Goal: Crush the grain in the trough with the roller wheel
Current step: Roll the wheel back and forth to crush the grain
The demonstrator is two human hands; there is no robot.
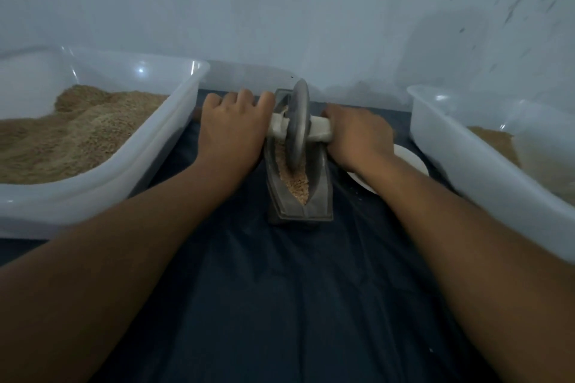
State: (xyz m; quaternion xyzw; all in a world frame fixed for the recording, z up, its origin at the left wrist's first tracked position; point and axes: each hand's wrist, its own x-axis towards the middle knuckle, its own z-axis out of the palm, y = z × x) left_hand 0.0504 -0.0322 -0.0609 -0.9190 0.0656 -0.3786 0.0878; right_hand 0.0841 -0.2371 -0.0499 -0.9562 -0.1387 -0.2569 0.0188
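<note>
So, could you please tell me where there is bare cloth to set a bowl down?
The dark cloth lies bare between the forearms, nearer than the trough. Beside the trough it is crowded: left tub, right tub, white plate.

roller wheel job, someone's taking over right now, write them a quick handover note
Left hand and right hand each grip one end of the handle through the roller wheel.
The wheel stands upright in the trough, around mid-length, on the dark cloth.
Grain at the near end still looks whole.
Left to do: keep rolling over all the grain.
</note>
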